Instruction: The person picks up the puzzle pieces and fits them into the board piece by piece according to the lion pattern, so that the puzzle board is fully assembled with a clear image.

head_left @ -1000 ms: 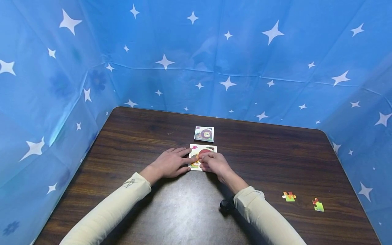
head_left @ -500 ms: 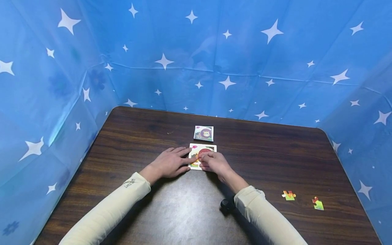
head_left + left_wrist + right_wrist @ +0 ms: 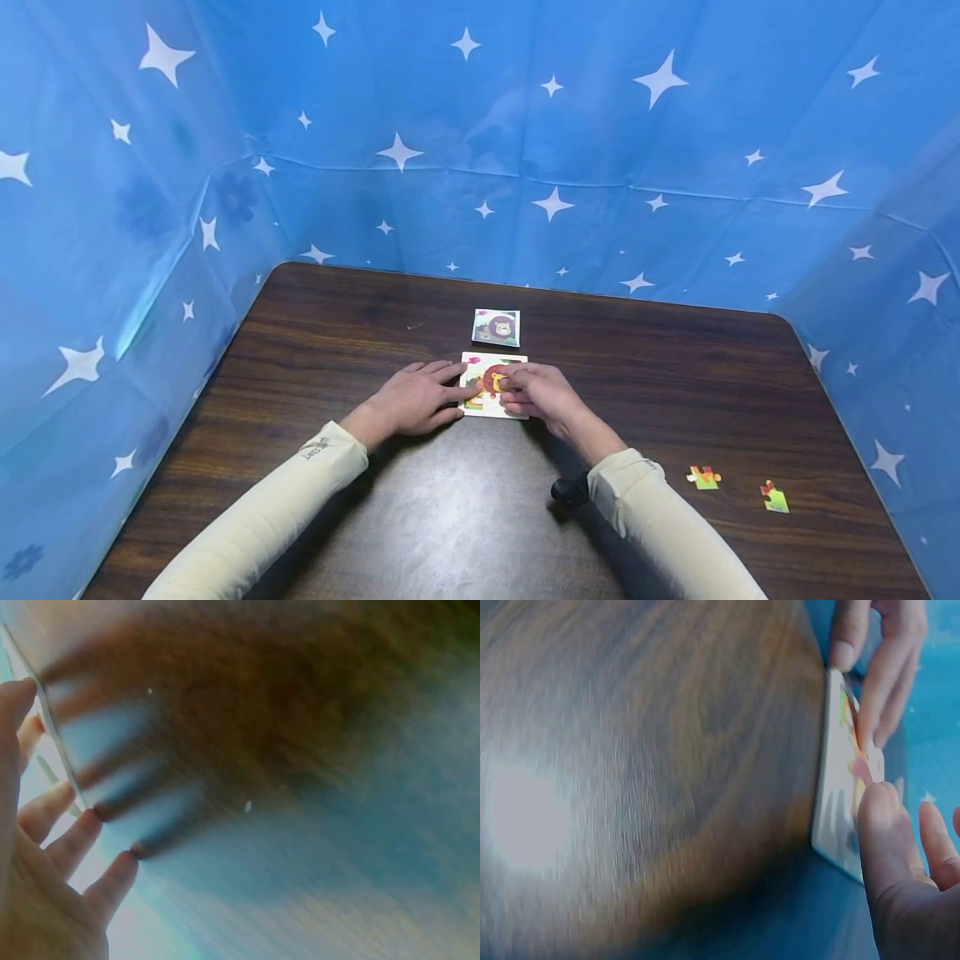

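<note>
A square jigsaw puzzle board [image 3: 512, 411] with a white rim lies at the middle of the table, showing part of a lion picture. My left hand [image 3: 420, 400] rests at its left edge with spread fingers, the index finger reaching onto the orange and green puzzle piece [image 3: 474, 402] at the lower left. My right hand [image 3: 547, 398] is over the board's right side, thumb and fingertips close to the lion's face [image 3: 496, 382]. In the right wrist view its thumb [image 3: 881, 832] extends to the board, and no piece shows between the fingers.
Behind the board lies a small lion picture card [image 3: 497, 327]. Two loose pieces, one orange and green [image 3: 704, 477] and one red and green [image 3: 775, 497], lie on the right of the brown table [image 3: 360, 325]. A blue star-patterned cloth [image 3: 450, 100] surrounds its back and sides.
My right hand has shifted slightly right, uncovering more of the lion's mane and face. My left hand keeps its place on the board's left edge.
</note>
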Tool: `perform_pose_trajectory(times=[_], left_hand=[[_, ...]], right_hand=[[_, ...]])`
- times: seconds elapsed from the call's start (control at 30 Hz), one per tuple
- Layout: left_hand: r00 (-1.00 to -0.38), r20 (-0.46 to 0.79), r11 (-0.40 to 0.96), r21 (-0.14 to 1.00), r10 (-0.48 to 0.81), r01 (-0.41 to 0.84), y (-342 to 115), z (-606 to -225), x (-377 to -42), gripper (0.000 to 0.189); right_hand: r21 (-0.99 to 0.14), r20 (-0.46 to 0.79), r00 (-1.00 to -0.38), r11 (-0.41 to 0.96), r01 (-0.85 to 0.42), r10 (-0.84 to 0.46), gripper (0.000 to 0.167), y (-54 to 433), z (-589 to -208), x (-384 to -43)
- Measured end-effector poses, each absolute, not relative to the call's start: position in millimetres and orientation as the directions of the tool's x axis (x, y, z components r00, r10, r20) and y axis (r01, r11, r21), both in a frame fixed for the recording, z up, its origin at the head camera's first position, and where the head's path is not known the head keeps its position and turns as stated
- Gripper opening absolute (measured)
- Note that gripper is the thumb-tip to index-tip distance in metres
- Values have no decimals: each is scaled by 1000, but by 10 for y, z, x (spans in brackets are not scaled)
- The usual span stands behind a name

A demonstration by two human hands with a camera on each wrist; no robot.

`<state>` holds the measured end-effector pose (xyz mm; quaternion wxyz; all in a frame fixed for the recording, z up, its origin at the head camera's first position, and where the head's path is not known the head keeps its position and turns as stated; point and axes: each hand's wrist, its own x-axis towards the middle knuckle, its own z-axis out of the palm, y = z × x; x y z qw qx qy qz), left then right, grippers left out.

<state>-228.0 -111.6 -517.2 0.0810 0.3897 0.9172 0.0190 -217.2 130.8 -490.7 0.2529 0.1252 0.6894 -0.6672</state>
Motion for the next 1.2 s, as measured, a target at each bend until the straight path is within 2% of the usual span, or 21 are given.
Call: perform_pose_trajectory(times=[0.67,0.97,1.2], left_hand=[[-682,-147,697,139,717,703,-1090,-5156,-2321,51],[-679,-159,698,150,716,701,-1049,-5165,-2339,51],[-686,-149,702,133,712,700,-1049,-5127,-2349,50]], right_hand=[[-863,-505,-852,42,504,-142,48,2447,-4639,-2074],[-868,-490,-861,-13,496,-136,52,3216,-4527,-1795],[-856,-514,-854,-16,516,-76,56,3793,-4573,-1502]])
